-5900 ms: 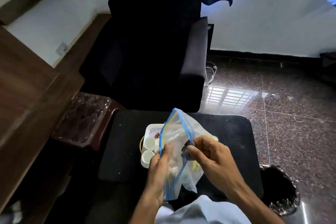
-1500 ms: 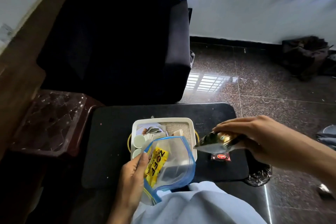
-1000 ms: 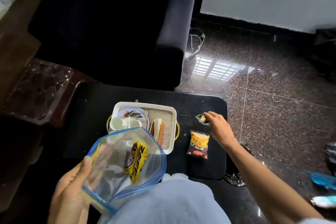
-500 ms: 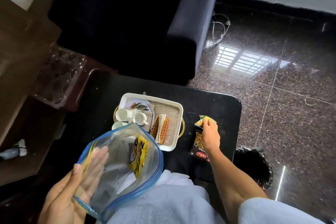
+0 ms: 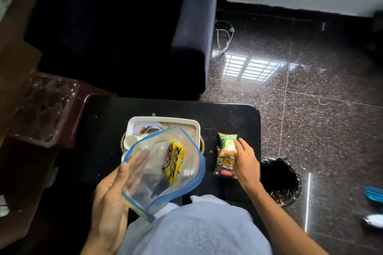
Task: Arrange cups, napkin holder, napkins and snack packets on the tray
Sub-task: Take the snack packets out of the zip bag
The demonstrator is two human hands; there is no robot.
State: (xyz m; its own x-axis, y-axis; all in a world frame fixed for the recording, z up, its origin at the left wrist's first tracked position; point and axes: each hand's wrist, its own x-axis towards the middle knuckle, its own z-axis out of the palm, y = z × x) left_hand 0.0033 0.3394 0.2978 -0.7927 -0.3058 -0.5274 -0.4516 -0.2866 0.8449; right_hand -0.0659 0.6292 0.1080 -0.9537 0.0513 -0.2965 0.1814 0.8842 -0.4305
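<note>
A white tray [image 5: 195,128] stands on the black table [image 5: 99,130], holding white cups [image 5: 130,141] and a patterned plate [image 5: 145,128]. My left hand [image 5: 112,194] holds a clear blue-edged zip bag [image 5: 186,174] over the tray's near half, thumb outside and fingers showing through the plastic. A yellow snack packet [image 5: 175,161] lies inside the bag. Right of the tray, a green packet [image 5: 227,141] lies partly over a red mixture packet [image 5: 224,164]. My right hand [image 5: 246,163] rests beside them, fingers relaxed, fingertips at the green packet's edge. The bag hides the rest of the tray's contents.
A dark armchair [image 5: 124,27] stands behind the table. At the left is a brown plastic stool [image 5: 45,109]. A black bin bag [image 5: 281,180] sits on the granite floor by the table's right edge, and a white cable [image 5: 223,35] lies by the wall.
My right hand set a mixture packet, then a green packet, on the table right of the tray and now rests beside them. The bag has risen over the tray.
</note>
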